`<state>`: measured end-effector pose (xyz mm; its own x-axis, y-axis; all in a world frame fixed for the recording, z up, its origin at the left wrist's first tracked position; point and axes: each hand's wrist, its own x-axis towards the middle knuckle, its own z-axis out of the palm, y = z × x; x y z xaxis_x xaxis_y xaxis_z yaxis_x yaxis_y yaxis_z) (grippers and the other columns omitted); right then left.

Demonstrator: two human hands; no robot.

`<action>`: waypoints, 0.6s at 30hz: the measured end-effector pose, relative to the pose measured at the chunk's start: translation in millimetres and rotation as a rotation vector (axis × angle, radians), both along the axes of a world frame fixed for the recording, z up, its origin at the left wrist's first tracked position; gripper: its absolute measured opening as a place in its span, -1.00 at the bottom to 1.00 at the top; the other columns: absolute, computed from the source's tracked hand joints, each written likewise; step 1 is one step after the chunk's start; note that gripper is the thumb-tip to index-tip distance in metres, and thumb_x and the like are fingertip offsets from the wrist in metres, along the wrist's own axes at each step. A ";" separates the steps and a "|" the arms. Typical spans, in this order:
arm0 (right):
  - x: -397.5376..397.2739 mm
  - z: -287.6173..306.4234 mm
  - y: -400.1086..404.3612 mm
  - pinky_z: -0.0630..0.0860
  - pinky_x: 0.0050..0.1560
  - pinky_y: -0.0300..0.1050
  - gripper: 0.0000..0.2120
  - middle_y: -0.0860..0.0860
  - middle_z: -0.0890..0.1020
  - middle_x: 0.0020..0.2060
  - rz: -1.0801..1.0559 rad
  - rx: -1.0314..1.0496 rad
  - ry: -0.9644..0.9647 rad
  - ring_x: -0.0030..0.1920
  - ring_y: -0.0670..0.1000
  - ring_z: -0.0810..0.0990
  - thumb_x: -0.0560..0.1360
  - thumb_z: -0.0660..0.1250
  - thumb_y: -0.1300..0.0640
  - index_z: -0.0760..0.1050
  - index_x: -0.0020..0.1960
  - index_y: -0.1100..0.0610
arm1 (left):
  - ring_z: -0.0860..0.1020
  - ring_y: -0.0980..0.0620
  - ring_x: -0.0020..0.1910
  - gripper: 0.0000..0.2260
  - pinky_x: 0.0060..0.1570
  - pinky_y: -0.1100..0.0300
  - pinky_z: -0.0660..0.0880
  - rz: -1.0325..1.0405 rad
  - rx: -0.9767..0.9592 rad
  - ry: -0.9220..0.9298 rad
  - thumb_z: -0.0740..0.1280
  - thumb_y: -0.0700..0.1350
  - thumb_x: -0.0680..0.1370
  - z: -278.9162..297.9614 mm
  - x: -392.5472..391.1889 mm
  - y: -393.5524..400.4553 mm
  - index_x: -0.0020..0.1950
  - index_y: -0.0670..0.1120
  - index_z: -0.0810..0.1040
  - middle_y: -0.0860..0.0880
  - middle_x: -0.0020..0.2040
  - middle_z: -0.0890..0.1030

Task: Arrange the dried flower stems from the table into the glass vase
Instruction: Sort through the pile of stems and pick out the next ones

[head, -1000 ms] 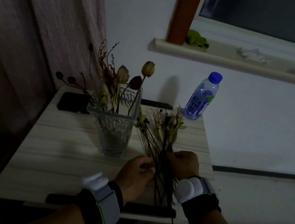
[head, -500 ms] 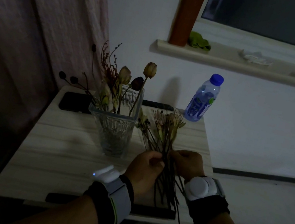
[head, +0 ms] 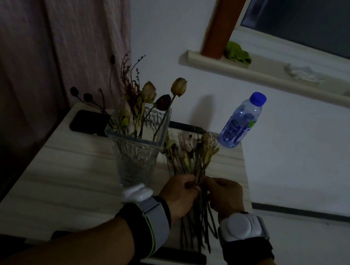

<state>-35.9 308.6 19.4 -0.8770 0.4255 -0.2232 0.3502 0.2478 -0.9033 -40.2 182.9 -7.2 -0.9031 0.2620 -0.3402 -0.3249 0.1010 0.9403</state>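
The clear ribbed glass vase (head: 137,149) holds several dried flowers; just right of the vase, the bundle of dark dried stems (head: 196,166) is pinched between left hand (head: 178,195) and right hand (head: 224,198), both grasping it.

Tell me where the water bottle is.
In the head view, the water bottle stands at the table's far right corner against the wall, beyond the loose stems.

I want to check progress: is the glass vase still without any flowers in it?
No, the glass vase already holds several dried flowers, while both hands work on the bundle of stems beside it.
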 end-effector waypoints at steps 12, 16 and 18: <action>1.0 3.0 -6.9 0.45 -0.44 -0.24 -0.88 0.10 0.68 -0.40 -0.012 -0.116 0.049 -0.45 -0.05 0.58 0.41 0.52 0.13 0.70 -0.23 0.18 | 0.61 -0.20 0.04 -0.75 0.13 -0.06 0.54 0.007 -0.017 0.043 0.23 -0.22 0.59 6.2 -3.5 4.5 0.21 -0.11 0.61 -0.16 0.04 0.66; 1.3 5.7 -10.1 0.45 -0.44 -0.22 -0.87 0.08 0.65 -0.47 0.010 -0.106 0.067 -0.51 -0.08 0.53 0.41 0.52 0.13 0.70 -0.25 0.19 | 0.61 -0.12 -0.09 -0.77 -0.03 0.04 0.57 0.037 0.037 0.030 0.23 -0.25 0.60 9.8 0.3 4.0 0.18 -0.15 0.61 -0.11 -0.09 0.65; 2.0 6.8 -11.4 0.46 -0.42 -0.20 -0.85 0.15 0.65 -0.43 0.019 -0.125 0.071 -0.49 -0.03 0.54 0.43 0.51 0.13 0.69 -0.25 0.20 | 0.60 -0.07 -0.12 -0.77 -0.08 0.11 0.56 0.053 0.067 0.020 0.23 -0.26 0.60 12.2 1.0 3.7 0.18 -0.13 0.61 -0.12 -0.09 0.66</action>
<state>-33.9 297.3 26.2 -0.9002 0.3813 -0.2103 0.2803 0.1378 -0.9500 -39.2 186.6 5.0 -0.9228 0.2354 -0.3051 -0.3091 0.0208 0.9508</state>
